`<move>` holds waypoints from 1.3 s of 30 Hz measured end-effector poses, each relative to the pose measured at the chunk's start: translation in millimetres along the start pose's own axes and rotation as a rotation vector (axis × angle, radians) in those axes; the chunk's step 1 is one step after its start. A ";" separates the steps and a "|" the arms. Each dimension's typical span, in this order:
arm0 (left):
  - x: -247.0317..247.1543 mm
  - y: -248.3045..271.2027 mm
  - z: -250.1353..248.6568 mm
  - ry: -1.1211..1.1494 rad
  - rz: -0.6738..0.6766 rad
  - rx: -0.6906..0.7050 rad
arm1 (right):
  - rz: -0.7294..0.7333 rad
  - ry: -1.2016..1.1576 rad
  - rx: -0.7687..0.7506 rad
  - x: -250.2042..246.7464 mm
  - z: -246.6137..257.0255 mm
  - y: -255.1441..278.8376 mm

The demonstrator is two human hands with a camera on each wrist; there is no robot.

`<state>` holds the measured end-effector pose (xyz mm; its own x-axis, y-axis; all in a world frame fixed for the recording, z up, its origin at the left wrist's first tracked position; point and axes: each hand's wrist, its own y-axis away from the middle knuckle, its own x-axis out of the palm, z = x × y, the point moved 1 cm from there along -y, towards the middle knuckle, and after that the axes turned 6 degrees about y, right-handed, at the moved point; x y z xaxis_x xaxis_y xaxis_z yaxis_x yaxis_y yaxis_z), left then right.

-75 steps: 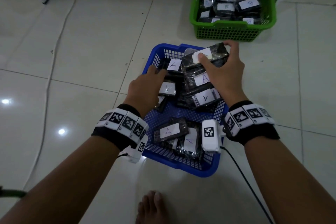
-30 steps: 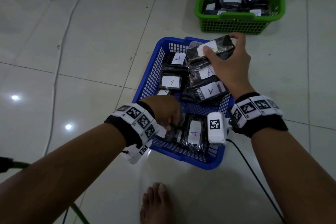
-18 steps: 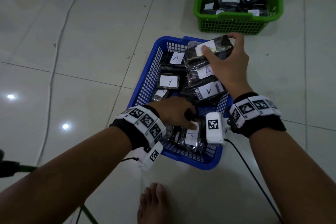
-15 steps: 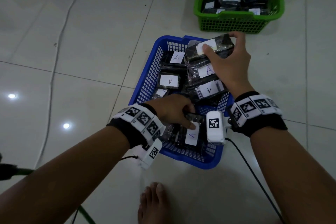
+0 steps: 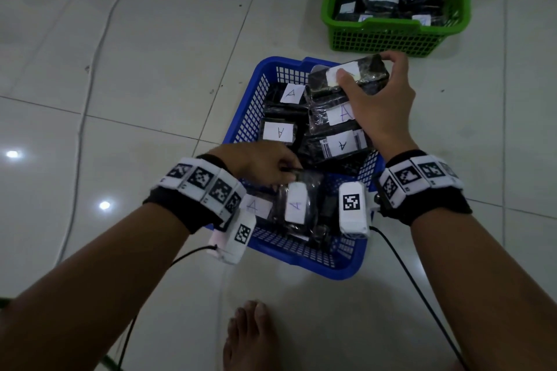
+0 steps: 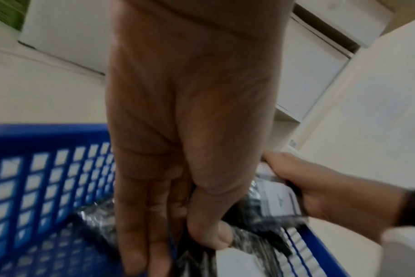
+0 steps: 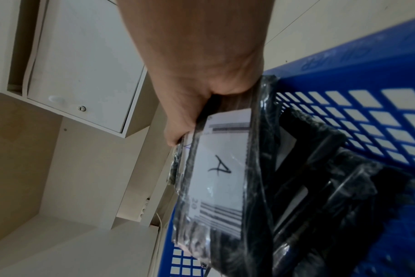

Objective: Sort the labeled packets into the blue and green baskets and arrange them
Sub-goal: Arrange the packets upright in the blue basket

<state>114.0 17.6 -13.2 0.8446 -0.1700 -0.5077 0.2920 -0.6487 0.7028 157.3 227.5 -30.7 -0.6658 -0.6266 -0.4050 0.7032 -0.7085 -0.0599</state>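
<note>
A blue basket (image 5: 244,126) on the floor holds several black packets with white "A" labels. My right hand (image 5: 379,99) grips a leaning row of packets (image 5: 337,129) at the basket's far right, thumb on the top packet's label; the right wrist view shows this stack (image 7: 220,168) against the blue wall (image 7: 367,116). My left hand (image 5: 265,166) pinches the top edge of a packet (image 5: 297,205) at the near end of the basket, seen between thumb and fingers in the left wrist view (image 6: 201,243). A green basket (image 5: 391,33) at the far right holds labeled packets.
A thin cable (image 5: 99,48) runs across the tiled floor at the left. A bare foot (image 5: 250,337) rests just in front of the blue basket. White cabinets (image 7: 83,65) stand around. Wrist camera cables trail by both forearms.
My left hand moved from the far packets back to the near end of the blue basket and took hold of a packet there. My right hand kept its grip on the leaning row.
</note>
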 end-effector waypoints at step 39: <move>-9.3 31.5 -25.6 0.887 -0.526 0.156 | 0.017 -0.486 0.470 -3.1 16.1 12.0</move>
<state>126.9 17.7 26.4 0.6722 0.7272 -0.1387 0.7110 -0.5820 0.3946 163.7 215.6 -15.5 -0.7696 -0.6357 0.0604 0.6043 -0.6945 0.3905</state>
